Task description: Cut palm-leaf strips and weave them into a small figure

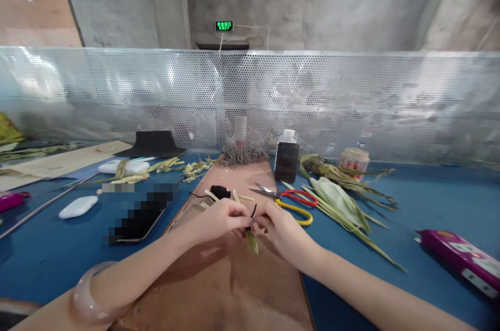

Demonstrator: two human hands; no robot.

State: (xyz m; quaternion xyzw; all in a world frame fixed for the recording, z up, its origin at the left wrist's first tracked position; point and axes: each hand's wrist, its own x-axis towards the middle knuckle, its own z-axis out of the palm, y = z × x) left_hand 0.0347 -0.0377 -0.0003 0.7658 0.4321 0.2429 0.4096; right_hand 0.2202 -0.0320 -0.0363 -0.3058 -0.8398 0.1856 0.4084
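My left hand (228, 216) and my right hand (283, 229) meet over the brown board, fingers closed in a pinch. Between them is a small green leaf piece (252, 243), its pale tip pointing down. A short black thread (253, 211) sticks up from the fingertips; the exact grip is partly hidden by the fingers. Just beyond my left hand lies a ball of black yarn (221, 192), with cut pale stalk pieces (236, 195) beside it. Scissors (279, 195) with red and yellow handles lie partly open beyond my right hand.
The brown board (234, 289) rests on a blue table (414, 195). Corn husks (339, 200), a bottle (289, 135) with a phone (286, 161) against it, and a purple packet (461, 258) are right. A dark phone (142, 216) and white case (78, 207) lie left. Grey cord (244, 156) is piled behind.
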